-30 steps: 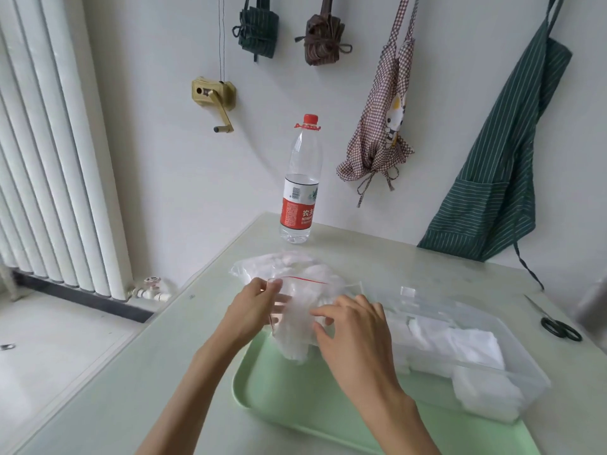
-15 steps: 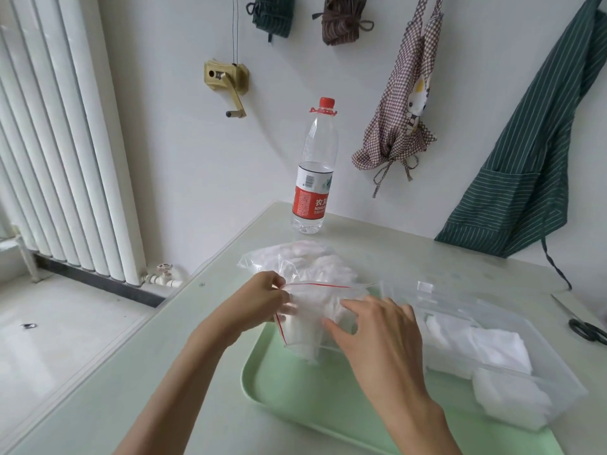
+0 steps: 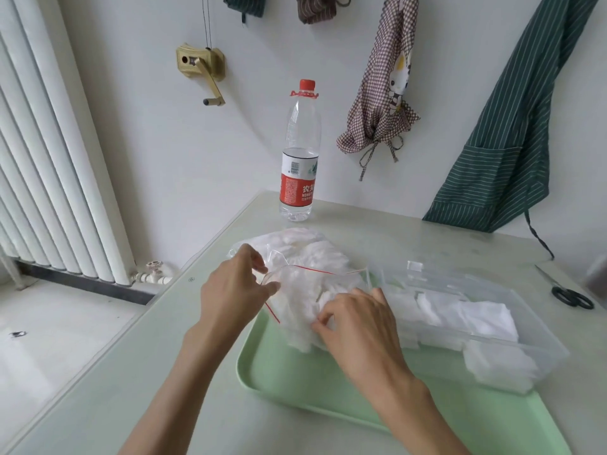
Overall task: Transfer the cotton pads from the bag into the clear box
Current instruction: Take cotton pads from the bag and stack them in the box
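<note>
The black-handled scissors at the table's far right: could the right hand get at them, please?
Probably yes: the right hand is busy at the clear zip bag, but only the low clear plastic box lies before the black-handled scissors.

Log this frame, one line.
left hand pinches bag mouth | right hand grips cotton pads in bag | clear box part filled

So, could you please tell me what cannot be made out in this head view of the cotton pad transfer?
- Right hand: its fingertips are buried in the bag, so what they grip is unclear.
- Pads left in the bag: crumpled plastic blurs them, no count possible.
- Clear box: stacked pads hide those beneath.
- Green tray: bottom edge cuts off its near corner.
- Bottle: label print too small.
</note>
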Available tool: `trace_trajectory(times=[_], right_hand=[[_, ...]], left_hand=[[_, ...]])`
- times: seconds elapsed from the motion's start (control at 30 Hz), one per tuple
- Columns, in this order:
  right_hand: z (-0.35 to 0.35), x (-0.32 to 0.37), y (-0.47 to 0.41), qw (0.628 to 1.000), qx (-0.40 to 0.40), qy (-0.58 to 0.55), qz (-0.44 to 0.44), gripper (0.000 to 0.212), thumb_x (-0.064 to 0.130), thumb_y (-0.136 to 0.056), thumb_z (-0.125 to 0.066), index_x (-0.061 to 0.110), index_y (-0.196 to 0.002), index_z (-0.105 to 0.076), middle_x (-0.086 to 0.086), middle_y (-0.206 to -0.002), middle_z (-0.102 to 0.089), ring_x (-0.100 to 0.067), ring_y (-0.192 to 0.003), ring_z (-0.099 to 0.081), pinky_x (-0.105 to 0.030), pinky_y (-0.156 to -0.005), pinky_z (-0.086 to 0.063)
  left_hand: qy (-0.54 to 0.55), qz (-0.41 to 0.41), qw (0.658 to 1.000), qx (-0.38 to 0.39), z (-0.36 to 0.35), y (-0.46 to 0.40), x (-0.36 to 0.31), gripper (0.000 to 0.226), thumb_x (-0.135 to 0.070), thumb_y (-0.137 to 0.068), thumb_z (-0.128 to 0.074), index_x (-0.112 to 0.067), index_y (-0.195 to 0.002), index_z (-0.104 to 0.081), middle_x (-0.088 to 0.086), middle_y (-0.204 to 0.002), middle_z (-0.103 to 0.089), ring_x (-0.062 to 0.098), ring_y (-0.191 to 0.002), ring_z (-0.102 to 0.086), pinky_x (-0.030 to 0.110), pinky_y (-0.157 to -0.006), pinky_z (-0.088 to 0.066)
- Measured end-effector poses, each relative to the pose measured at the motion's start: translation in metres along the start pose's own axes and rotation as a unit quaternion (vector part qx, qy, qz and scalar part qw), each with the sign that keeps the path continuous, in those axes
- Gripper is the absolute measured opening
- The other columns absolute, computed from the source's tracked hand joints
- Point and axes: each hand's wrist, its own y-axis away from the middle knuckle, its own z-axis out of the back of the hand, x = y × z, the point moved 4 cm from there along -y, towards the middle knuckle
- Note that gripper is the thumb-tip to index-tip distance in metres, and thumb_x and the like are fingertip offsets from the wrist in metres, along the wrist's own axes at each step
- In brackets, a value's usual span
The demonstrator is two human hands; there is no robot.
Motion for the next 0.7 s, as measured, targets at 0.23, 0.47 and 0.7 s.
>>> trace_trajectory(times=[0.23, 0.47, 0.7], right_hand=[[0.038, -0.016, 0.007, 0.994, 0.076, -0.079, 0.0, 0.017, 0.046, -0.082, -0.062, 0.036, -0.091, -0.073, 0.006, -0.08, -0.064, -0.015, -0.087, -0.055, -0.025, -0.067, -0.027], [0.032, -0.008, 0.0, 0.991, -0.088, -0.103, 0.009, 0.022, 0.051, -0.075, -0.065, 0.033, -0.066, -0.072, 0.012, -0.057, -0.053, -0.012, -0.063, -0.043, -0.025, -0.063, -0.027], [0.007, -0.002, 0.005, 0.995, -0.021, -0.091, 0.047, 0.019, 0.034, -0.077, -0.072, 0.03, -0.096, -0.073, 0.008, -0.091, -0.058, -0.018, -0.099, -0.05, -0.024, -0.075, -0.024]], left_hand=[[-0.084, -0.18, 0.98, -0.01, 0.004, 0.007, -0.02, 0.015, -0.023, -0.084, -0.064, -0.036, -0.087, -0.056, -0.019, -0.082, -0.045, 0.009, -0.103, -0.046, 0.027, -0.065, -0.031], [-0.057, -0.172, 0.971, 0.157, 0.002, 0.005, -0.012, 0.019, -0.046, -0.08, -0.065, -0.042, -0.098, -0.058, -0.028, -0.12, -0.052, -0.002, -0.108, -0.049, 0.028, -0.083, -0.037], [-0.075, -0.162, 0.971, 0.16, -0.008, 0.007, -0.006, 0.048, -0.037, -0.071, -0.076, -0.039, -0.112, -0.052, -0.017, -0.12, -0.052, 0.005, -0.116, -0.047, 0.03, -0.091, -0.042]])
